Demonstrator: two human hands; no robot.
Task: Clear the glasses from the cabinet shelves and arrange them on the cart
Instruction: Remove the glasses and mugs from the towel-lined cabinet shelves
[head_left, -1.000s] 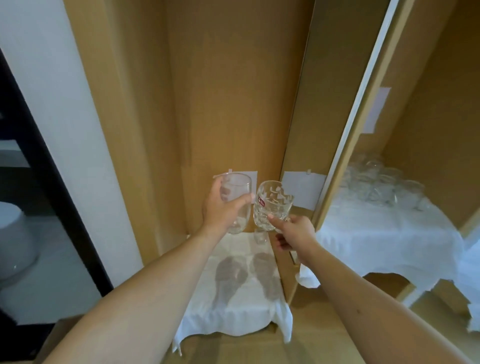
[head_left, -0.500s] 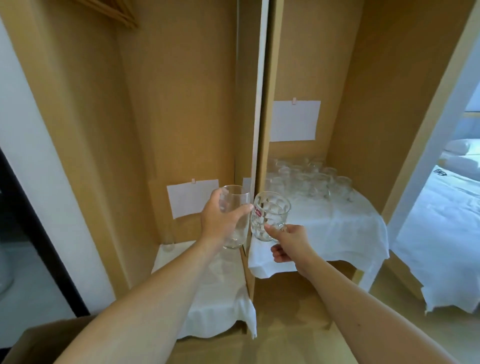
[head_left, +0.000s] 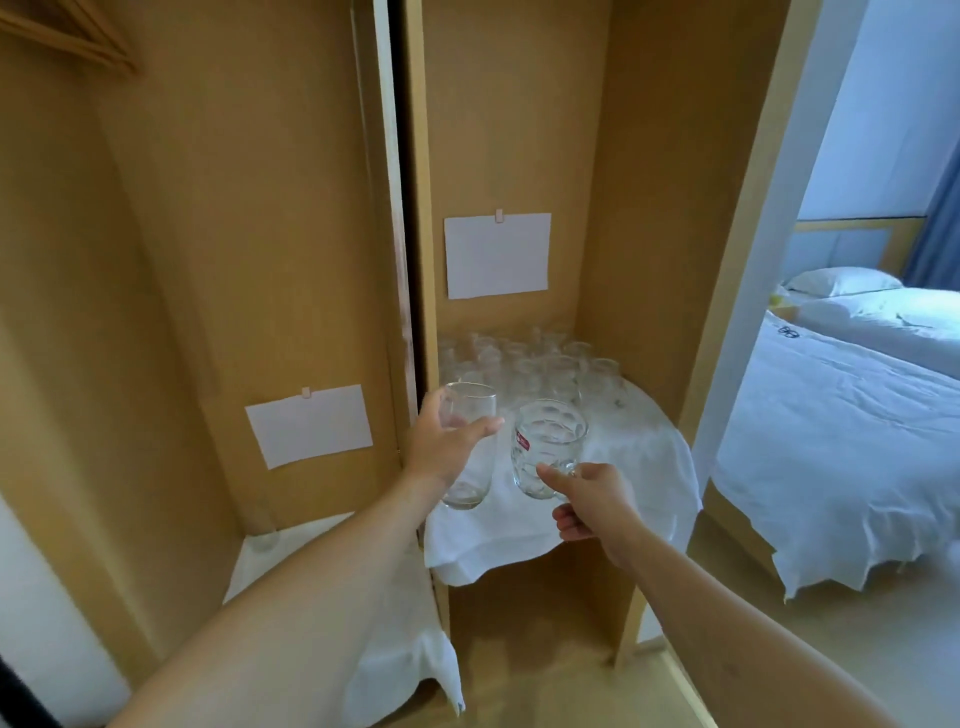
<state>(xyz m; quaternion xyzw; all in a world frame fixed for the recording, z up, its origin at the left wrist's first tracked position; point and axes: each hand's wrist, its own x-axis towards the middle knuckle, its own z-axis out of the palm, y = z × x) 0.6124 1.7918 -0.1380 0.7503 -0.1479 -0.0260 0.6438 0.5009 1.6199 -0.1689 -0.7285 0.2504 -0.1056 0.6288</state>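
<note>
Wardrobe interior (head_left: 249, 218) in tan wood panels, a vertical divider (head_left: 395, 260) splitting two bays | blank white paper sheet (head_left: 497, 255) clipped to each back panel | right: bed (head_left: 841, 415) in white linen with a pillow (head_left: 844, 281) | blue curtain (head_left: 937, 218), probably over a window | cool daylight

Over the last second the view has swung rightward, so the left hand (head_left: 445, 451) with its smooth glass (head_left: 467, 446) and the right hand (head_left: 592, 500) with its dimpled mug (head_left: 545, 448) have come away from the left compartment's cloth-covered shelf (head_left: 291, 561). Both now hang over the front edge of the right compartment's shelf (head_left: 654, 467), before the cluster of glasses (head_left: 540, 364). A bed (head_left: 841, 426) has come into sight at the right.
</note>
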